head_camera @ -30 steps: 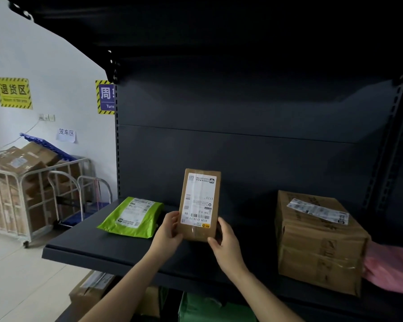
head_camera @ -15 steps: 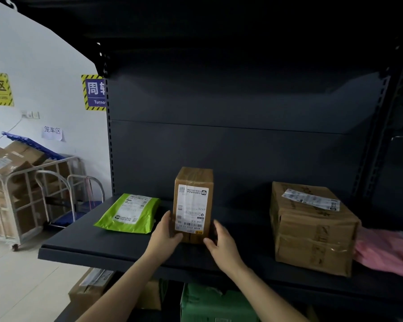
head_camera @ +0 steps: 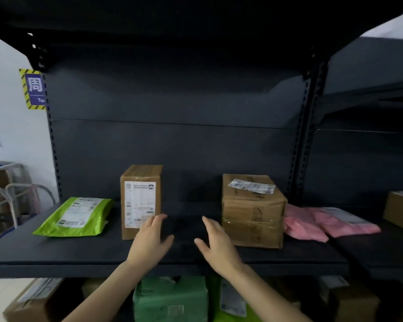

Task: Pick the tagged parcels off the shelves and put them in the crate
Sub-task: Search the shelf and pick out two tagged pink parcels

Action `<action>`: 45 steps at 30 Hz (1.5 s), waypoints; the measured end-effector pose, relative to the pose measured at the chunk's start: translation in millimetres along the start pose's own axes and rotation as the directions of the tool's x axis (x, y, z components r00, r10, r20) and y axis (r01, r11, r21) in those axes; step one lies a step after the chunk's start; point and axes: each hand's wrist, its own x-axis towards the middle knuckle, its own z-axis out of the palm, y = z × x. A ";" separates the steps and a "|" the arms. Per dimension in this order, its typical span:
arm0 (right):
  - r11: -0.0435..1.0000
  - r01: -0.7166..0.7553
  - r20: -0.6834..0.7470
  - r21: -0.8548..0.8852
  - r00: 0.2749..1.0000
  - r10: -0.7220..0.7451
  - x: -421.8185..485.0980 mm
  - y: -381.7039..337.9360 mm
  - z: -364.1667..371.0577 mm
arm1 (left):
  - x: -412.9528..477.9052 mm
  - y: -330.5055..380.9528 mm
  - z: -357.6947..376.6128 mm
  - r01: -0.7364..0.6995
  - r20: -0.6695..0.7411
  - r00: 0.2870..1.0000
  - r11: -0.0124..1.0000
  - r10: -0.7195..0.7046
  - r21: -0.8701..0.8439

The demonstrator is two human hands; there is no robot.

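Shelf [head_camera: 79,252]: dark painted metal, matt and smooth, carried on perforated metal uprights [head_camera: 306,135]. Tall box [head_camera: 147,175] and larger box [head_camera: 251,210]: brown cardboard, matt, the larger one creased. Label [head_camera: 139,203] on the tall box: white paper. Tape [head_camera: 251,223] across the larger box: clear, glossy. Green mailer [head_camera: 75,217]: shiny, wrinkled plastic film. Pink mailers [head_camera: 323,223]: soft plastic film with a duller sheen.

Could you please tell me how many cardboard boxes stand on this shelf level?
3: an upright box just behind the left hand, a bigger box right of centre, and a cut-off box at the far right edge. Others may be hidden.
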 end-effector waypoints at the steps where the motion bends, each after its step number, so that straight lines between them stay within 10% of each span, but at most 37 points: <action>1: 0.999 0.018 -0.001 -0.036 1.000 -0.018 -8.2 8.0 -11.9 | 0.7 9.3 7.0 -0.023 0.014 1.000 0.999 0.022 0.032; 11: 0.861 0.115 -0.013 -0.496 0.990 -0.140 -70.8 120.6 -125.4 | -2.3 106.2 67.7 -0.080 0.064 0.996 0.898 0.058 0.434; 22: 0.850 0.022 -0.048 -0.526 0.997 -0.055 -67.6 204.8 -170.8 | 2.3 153.9 81.9 0.095 -0.032 0.995 0.869 -0.091 0.485; 32: 0.911 -0.048 -0.075 -0.409 0.997 0.019 -28.2 223.2 -172.2 | 46.5 162.4 80.7 0.345 -0.039 0.937 0.937 -0.347 -0.047; 45: 0.976 0.029 -0.044 0.217 0.999 -0.020 16.0 172.1 -150.2 | 67.8 154.0 79.1 0.493 0.208 0.850 0.595 -0.484 -0.634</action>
